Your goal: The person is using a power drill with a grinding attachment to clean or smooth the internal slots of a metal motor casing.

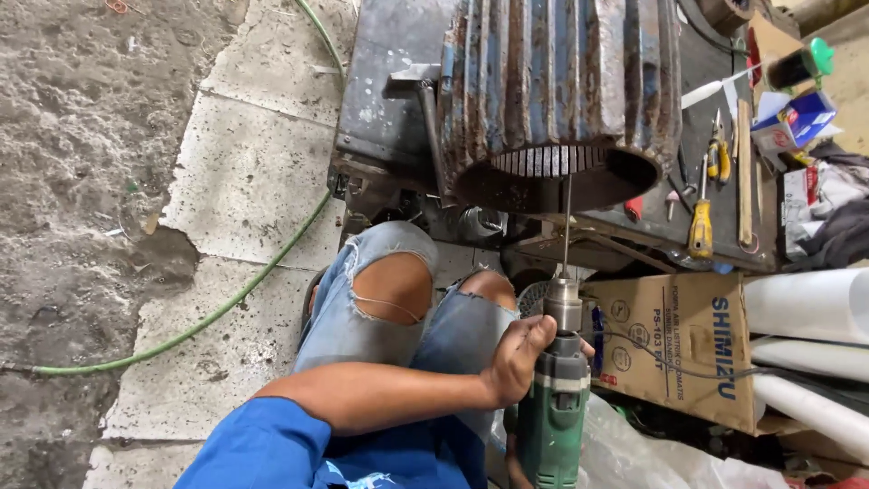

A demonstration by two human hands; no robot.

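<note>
Item one: our left hand (518, 359), fingers wrapped and clamped around the upper body of a green power drill (554, 412). The forearm crosses our lap from a blue sleeve (262, 448).

Item two: our right hand, only a sliver visible at the base of the drill below the left hand; we cannot tell whether it grips.

Item three: the drill's metal chuck (563, 303), just above the left hand, carrying a long thin bit (567, 222) that runs straight up and away from the hand.

Item four: a rusted blue ribbed motor housing (561, 86), well beyond the hand; the bit's tip reaches its open round mouth.

Item five: torn jeans (362, 312), to the left of the hand, knees bare.

Item six: a cardboard box (688, 349), just right of the hand.

Item seven: a yellow-handled screwdriver (701, 226) and pliers (717, 154) on the dark bench (715, 240), up and right of the hand.

Item eight: a green hose (226, 303) on the tiled floor, far left of the hand.
</note>
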